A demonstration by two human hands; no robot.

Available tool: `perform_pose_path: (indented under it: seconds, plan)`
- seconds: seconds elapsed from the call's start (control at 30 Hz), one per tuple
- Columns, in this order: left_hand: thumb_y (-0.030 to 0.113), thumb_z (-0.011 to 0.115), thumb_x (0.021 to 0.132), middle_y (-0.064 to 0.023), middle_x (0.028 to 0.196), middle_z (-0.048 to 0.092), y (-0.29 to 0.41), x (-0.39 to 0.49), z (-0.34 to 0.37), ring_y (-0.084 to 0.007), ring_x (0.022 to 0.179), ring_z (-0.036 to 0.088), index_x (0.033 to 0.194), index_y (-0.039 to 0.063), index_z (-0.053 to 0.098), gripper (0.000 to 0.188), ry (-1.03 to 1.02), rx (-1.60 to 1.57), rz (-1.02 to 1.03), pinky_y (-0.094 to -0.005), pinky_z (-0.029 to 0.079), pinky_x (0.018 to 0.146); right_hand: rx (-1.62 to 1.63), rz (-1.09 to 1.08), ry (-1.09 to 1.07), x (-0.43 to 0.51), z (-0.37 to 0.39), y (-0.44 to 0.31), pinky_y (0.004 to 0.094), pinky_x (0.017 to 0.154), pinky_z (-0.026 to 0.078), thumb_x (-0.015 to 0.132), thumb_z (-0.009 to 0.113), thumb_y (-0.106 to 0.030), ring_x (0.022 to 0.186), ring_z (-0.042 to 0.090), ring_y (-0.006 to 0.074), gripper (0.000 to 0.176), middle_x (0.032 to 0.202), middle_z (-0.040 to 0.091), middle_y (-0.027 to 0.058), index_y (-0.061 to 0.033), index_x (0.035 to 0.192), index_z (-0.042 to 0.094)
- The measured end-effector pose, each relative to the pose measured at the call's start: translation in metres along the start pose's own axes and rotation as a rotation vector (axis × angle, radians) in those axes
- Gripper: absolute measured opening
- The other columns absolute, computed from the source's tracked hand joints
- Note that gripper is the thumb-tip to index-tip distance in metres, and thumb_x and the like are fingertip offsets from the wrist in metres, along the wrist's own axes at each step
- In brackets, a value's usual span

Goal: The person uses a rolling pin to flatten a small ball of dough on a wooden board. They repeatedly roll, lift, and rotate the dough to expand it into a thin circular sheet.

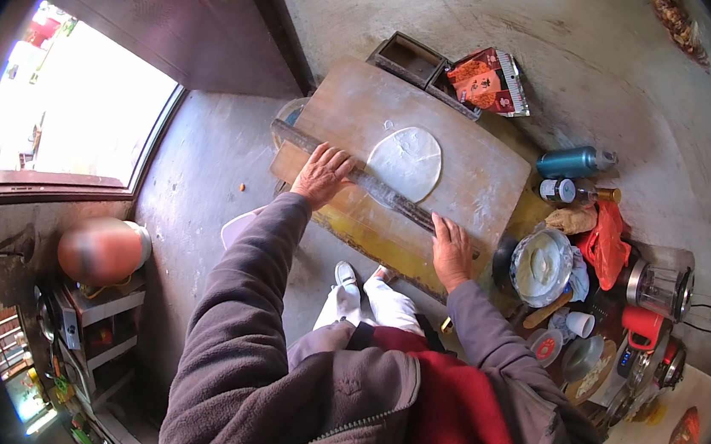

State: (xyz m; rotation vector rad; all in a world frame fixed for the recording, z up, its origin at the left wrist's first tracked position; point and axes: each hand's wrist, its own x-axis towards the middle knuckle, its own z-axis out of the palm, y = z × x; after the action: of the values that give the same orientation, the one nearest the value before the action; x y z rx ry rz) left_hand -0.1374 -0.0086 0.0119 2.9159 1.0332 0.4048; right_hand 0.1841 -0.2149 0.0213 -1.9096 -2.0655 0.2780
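A round, thin sheet of dough (412,160) lies flat on a floured wooden board (486,174). Across the dough's near edge runs a long wooden rolling pin (391,196), slanting from upper left to lower right. My left hand (323,177) grips the pin left of the dough, fingers over its top. Near the pin's right end, my right hand (452,252) has its fingers over the wood, and the palm side is hidden. Traces of flour show on the pin and around the dough.
Behind the board stand a wooden box (409,59) and a red food packet (488,84). To the right are a metal bowl (541,267) with a pale mixture, a teal bottle (571,163), a lidded jar (558,191), a red plastic bag (608,249) and a red mixer (643,326).
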Motion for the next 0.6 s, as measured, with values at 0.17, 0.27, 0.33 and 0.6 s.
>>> perform_pose_path:
  seconds: [0.17, 0.27, 0.33, 0.6]
  plan:
    - [0.034, 0.079, 0.083, -0.0071, 0.121, 0.061, 0.009, -0.035, -0.013, -0.026, 0.124, 0.057, 0.127, 0.012, 0.059, 0.053, -0.071, 0.018, -0.119, -0.049, 0.035, 0.119, 0.083, -0.102, -0.14, 0.013, -0.018, 0.008, 0.0481, 0.104, 0.047, 0.092, 0.065, -0.005, 0.119, 0.058, 0.0356, 0.058, 0.131, 0.06, 0.0137, -0.0123, 0.149, 0.052]
    - [0.031, 0.079, 0.083, -0.008, 0.121, 0.062, 0.029, -0.03, -0.015, -0.0274, 0.123, 0.057, 0.126, 0.011, 0.061, 0.051, -0.009, -0.007, -0.293, -0.0496, 0.035, 0.118, -0.029, -0.235, -0.031, 0.073, -0.021, 0.052, 0.0479, 0.102, 0.047, 0.099, 0.052, -0.007, 0.12, 0.06, 0.0366, 0.045, 0.13, 0.063, 0.0139, -0.012, 0.143, 0.06]
    - [0.029, 0.078, 0.084, -0.008, 0.118, 0.062, 0.048, -0.013, -0.015, -0.0281, 0.12, 0.058, 0.123, 0.011, 0.062, 0.047, 0.125, -0.05, -0.411, -0.0497, 0.036, 0.117, -0.129, -0.289, 0.043, 0.123, -0.029, 0.072, 0.0456, 0.103, 0.046, 0.097, 0.053, -0.006, 0.119, 0.059, 0.0339, 0.044, 0.129, 0.063, 0.0114, -0.0124, 0.14, 0.061]
    - [0.015, 0.072, 0.095, -0.0092, 0.119, 0.065, 0.146, -0.016, 0.022, -0.0276, 0.112, 0.064, 0.128, 0.007, 0.061, 0.035, 0.659, -0.759, -0.947, -0.0433, 0.051, 0.101, -0.065, -0.236, 0.059, 0.164, -0.02, 0.084, 0.0454, 0.111, 0.044, 0.084, 0.061, -0.005, 0.127, 0.056, 0.0327, 0.053, 0.136, 0.06, 0.0098, -0.0118, 0.137, 0.06]
